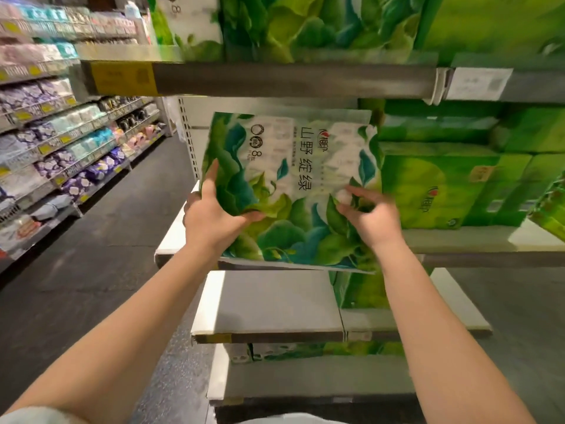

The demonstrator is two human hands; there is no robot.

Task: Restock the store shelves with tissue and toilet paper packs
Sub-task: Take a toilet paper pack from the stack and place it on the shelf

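L hand [211, 215] grips tissue pack [290, 191] at its left edge; R hand [370, 215] blurred, fingers spread on front, grip unclear. Risk: pack slips off shelf lip [458, 240] w/ one-sided hold.

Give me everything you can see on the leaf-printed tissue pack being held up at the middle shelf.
The flat plastic-wrapped tissue pack with green and teal leaf print has a white centre panel bearing dark lettering and an "8". It is held upright, slightly tilted, face toward the camera, at the front of the white middle shelf, left of the plain green packs. The left hand grips its lower left edge; the right hand, blurred, touches its lower right face with spread fingers.
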